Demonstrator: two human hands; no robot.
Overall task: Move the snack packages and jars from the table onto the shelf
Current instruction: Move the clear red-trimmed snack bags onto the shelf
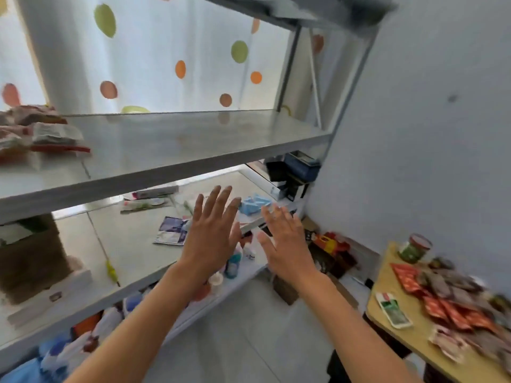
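**Between shelf and desk: both hands empty, most of the snacks still to move**

Before the grey metal shelf, both hands are raised with fingers straight and spread, holding nothing. The left hand and the right hand hover side by side, apart from each other, in front of the lower board and touching nothing that can be made out.

Part of the job looks done: a small heap of snack packages already lies at the far left of the middle board, whose remaining surface is bare. Far more is left. On the wooden desk at the lower right lies a loose pile of red and brown packets, with a white-and-green sachet a little apart near the desk's edge and a jar with a red lid standing at the far corner. By this showing the task is at an early stage, and the empty hands suggest a moment between one load and another.

The lower board carries unrelated odds and ends: a blue-and-white leaflet, small bottles and a cardboard box.

Motion blur leaves no brand or label readable; only colours can be told.
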